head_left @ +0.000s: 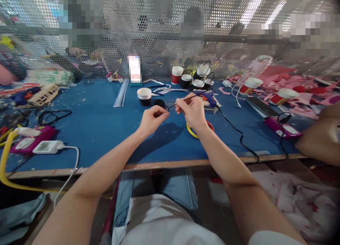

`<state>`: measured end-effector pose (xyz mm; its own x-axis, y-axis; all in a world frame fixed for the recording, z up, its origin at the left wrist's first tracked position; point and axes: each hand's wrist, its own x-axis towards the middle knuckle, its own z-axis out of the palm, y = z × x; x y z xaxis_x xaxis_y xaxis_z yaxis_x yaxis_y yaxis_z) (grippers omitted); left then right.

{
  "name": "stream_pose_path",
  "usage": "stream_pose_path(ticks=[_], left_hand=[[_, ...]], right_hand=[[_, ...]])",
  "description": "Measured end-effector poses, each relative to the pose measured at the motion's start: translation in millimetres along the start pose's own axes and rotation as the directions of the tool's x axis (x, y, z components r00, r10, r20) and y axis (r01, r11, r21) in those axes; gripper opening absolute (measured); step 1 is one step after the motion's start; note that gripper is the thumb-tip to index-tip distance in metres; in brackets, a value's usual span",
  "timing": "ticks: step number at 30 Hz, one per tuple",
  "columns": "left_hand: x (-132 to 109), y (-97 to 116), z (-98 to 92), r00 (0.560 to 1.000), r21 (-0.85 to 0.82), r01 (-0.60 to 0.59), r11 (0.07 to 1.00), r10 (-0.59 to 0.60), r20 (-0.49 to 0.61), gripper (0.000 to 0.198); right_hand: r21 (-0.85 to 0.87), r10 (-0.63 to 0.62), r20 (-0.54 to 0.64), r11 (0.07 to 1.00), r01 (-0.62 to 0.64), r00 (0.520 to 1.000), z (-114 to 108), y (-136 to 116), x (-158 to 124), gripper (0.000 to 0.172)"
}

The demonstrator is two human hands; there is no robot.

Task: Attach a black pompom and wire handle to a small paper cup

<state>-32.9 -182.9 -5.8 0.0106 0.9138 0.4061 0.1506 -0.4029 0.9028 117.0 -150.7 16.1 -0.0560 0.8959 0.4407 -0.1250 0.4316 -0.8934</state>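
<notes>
Above the blue table, my right hand (193,112) pinches a thin black cord (172,106) between thumb and fingertips; its far end sticks out up and to the right. My left hand (152,120) is also closed in a pinch, its fingertips at the cord's left end. A round black piece (159,103) shows just behind my left fingers, partly hidden. Beyond it stands a paper cup with a black band (145,97). Under my right wrist lies a yellow ring, perhaps a tape roll (191,131). A blue glue gun (209,98) rests behind my right hand.
Several cups with black loop handles (198,84) stand at the back beside a red cup (176,75). A phone (135,69) leans by clear sticks (121,93). Purple power strips (283,127) lie at both sides. Pink scraps (300,84) pile up right, near another person's arm (318,140).
</notes>
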Motion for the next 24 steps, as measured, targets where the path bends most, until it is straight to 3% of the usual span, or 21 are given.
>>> stream_pose_path(ticks=[3,7,13,16,20,24], left_hand=[[2,-6,-0.2,0.996,-0.104,0.085,0.991,-0.084,0.018,0.017],[7,-8,-6.5,0.995,-0.125,0.104,0.987,-0.101,0.027,0.018],[6,4,-12.0,0.999,0.058,-0.038,0.998,0.040,-0.026,0.012],[3,6,-8.3,0.995,0.101,-0.087,0.991,0.091,-0.032,0.010],[0,5,-3.7,0.996,0.066,-0.061,0.996,0.065,-0.054,0.011],[-1,4,-1.0,0.997,-0.004,-0.006,1.000,0.006,-0.083,0.015]], right_hand=[[0.136,0.112,0.062,0.984,-0.119,0.992,0,0,1,0.021],[0.131,0.150,0.104,0.978,-0.163,0.983,-2,1,3,0.023],[-0.179,-0.059,0.032,0.982,0.064,0.998,-2,0,0,0.021],[-0.233,-0.118,0.019,0.965,0.119,0.993,0,0,-3,0.021],[-0.138,-0.079,-0.011,0.987,0.077,0.997,1,4,-3,0.022],[0.044,0.044,-0.032,0.998,-0.043,0.999,2,4,0,0.024]])
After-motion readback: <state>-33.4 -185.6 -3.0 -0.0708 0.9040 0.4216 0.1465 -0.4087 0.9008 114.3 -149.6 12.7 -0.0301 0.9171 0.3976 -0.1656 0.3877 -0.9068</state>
